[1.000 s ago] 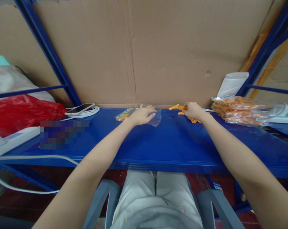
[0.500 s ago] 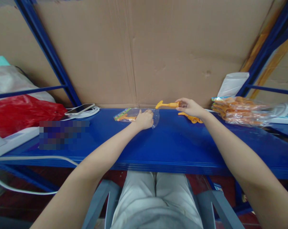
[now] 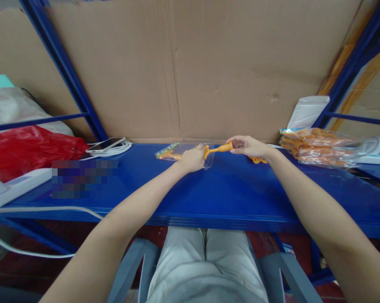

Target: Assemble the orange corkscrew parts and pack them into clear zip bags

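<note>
A clear plastic bag (image 3: 177,150) with a colourful header card lies on the blue shelf (image 3: 228,189), and an orange piece shows inside it. My left hand (image 3: 193,158) is closed on the bag's open right end. My right hand (image 3: 248,145) pinches the end of an orange plastic tool (image 3: 218,149), whose other end meets the bag's mouth at my left hand. More orange tools (image 3: 257,159) lie on the shelf just behind my right wrist.
A pile of filled bags with orange tools (image 3: 316,145) sits at the right, a white pouch (image 3: 307,111) behind it. A phone (image 3: 104,144) on a coiled white cable and a red plastic bag (image 3: 29,149) lie left. Cardboard (image 3: 209,67) backs the shelf.
My right hand lifted an orange tool from the shelf and carried it left to the bag's mouth. My left hand went from flat on the bag to gripping its open end.
</note>
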The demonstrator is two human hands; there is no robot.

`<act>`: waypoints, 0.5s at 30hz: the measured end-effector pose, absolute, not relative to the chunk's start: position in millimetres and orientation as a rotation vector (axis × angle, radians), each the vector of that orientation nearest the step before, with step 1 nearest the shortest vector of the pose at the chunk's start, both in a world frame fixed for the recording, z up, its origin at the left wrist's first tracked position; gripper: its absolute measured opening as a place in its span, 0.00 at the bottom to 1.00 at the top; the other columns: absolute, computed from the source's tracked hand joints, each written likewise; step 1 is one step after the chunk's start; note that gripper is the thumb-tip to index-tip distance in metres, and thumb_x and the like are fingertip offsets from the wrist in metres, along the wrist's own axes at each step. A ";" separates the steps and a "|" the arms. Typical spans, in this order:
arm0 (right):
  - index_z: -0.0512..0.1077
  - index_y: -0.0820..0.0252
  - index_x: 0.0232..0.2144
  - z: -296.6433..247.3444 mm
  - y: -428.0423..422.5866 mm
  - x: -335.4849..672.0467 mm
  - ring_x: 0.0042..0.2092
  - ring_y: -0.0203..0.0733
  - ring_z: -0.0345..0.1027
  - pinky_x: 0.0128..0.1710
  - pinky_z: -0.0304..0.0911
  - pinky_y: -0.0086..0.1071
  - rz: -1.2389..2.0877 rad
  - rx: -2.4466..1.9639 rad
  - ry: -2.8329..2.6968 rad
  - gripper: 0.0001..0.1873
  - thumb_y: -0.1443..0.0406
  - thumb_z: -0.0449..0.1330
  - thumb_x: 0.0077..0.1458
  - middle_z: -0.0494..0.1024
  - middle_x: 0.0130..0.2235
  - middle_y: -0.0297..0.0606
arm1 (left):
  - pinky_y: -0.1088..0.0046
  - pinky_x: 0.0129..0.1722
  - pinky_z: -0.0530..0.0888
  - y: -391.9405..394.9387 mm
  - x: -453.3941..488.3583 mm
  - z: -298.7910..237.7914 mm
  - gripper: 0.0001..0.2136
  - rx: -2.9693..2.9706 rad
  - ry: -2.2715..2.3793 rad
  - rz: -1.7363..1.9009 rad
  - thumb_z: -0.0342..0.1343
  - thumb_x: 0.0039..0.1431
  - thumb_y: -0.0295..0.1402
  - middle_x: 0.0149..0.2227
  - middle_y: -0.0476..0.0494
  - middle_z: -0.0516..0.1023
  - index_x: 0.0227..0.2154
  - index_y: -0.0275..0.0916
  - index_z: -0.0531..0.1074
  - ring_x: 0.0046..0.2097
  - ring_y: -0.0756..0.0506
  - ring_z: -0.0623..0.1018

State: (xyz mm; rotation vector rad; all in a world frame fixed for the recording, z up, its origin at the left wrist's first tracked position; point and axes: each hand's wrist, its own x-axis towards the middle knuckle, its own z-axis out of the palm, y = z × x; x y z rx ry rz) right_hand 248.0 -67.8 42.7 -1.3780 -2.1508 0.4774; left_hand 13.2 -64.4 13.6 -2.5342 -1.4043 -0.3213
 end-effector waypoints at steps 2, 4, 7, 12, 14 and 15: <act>0.70 0.58 0.50 41.5 -68.5 245.4 0.46 0.42 0.72 0.45 0.67 0.35 0.440 -1.372 -2.191 0.22 0.66 0.58 0.51 0.79 0.45 0.40 | 0.64 0.51 0.72 -65.6 15.6 12.5 0.21 -2.547 -1.362 -0.318 0.41 0.62 0.27 0.61 0.36 0.65 0.58 0.36 0.61 0.54 0.40 0.74; 0.71 0.58 0.50 38.7 -66.8 242.4 0.44 0.42 0.72 0.43 0.67 0.34 0.390 -1.373 -2.225 0.22 0.66 0.59 0.51 0.79 0.44 0.39 | 0.64 0.52 0.72 -67.3 18.3 11.2 0.22 -2.554 -1.334 -0.310 0.41 0.61 0.26 0.61 0.36 0.64 0.58 0.36 0.61 0.57 0.40 0.72; 0.71 0.61 0.50 31.9 -61.5 236.4 0.39 0.40 0.72 0.40 0.67 0.32 0.326 -1.378 -2.257 0.22 0.66 0.60 0.51 0.79 0.43 0.40 | 0.65 0.54 0.70 -70.3 22.9 8.7 0.25 -2.560 -1.306 -0.296 0.42 0.59 0.25 0.64 0.36 0.60 0.60 0.35 0.58 0.60 0.40 0.68; 0.72 0.63 0.48 19.7 -56.5 222.7 0.37 0.39 0.73 0.38 0.65 0.31 0.135 -1.366 -2.254 0.20 0.65 0.61 0.51 0.80 0.40 0.40 | 0.64 0.54 0.70 -74.9 29.9 4.8 0.27 -2.595 -1.261 -0.306 0.43 0.57 0.25 0.65 0.33 0.57 0.62 0.33 0.55 0.62 0.39 0.66; 0.73 0.62 0.47 16.1 -57.9 216.3 0.37 0.40 0.73 0.38 0.64 0.30 0.050 -1.392 -2.246 0.19 0.64 0.61 0.52 0.80 0.39 0.40 | 0.63 0.54 0.71 -76.5 31.8 4.1 0.28 -2.601 -1.265 -0.331 0.43 0.57 0.25 0.65 0.32 0.57 0.62 0.32 0.54 0.62 0.38 0.65; 0.73 0.62 0.47 14.6 -59.0 212.9 0.38 0.41 0.73 0.38 0.64 0.30 0.016 -1.411 -2.236 0.18 0.63 0.62 0.52 0.80 0.40 0.41 | 0.62 0.54 0.71 -77.1 32.6 3.8 0.28 -2.599 -1.271 -0.344 0.43 0.57 0.25 0.65 0.32 0.57 0.63 0.32 0.54 0.62 0.38 0.65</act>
